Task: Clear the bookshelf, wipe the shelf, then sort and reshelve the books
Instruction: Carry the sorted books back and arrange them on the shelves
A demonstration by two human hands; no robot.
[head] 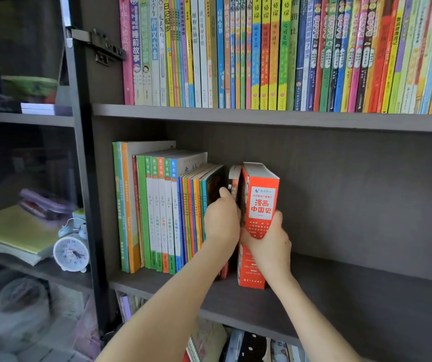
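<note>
Evidently the reshelving stage is under way: the middle shelf carries a row of upright books packed against its left end, and the rest of the board, out to the right edge, is bare dark wood-grain laminate.

The right hand is clasped round the lower half of a thick orange-red paperback, which stands on its bottom edge near the shelf's front edge, leaning slightly and just beside the row. The left hand has its thumb against the left face of a dark-spined book at the row's end. Its fingers tuck out of sight into the gap, so it appears to be pinching that book upright.

To do this well, I would brace the row with the left hand so the thin glossy volumes cannot fan out. Then I would slide the fat paperback leftward along the board until its cover is flat against its neighbour, and square the spines to the front edge. The paperback's block is chunky with soft, slightly curled page edges. The slim books have slick, bright card spines that would slip easily if left unsupported.
</note>
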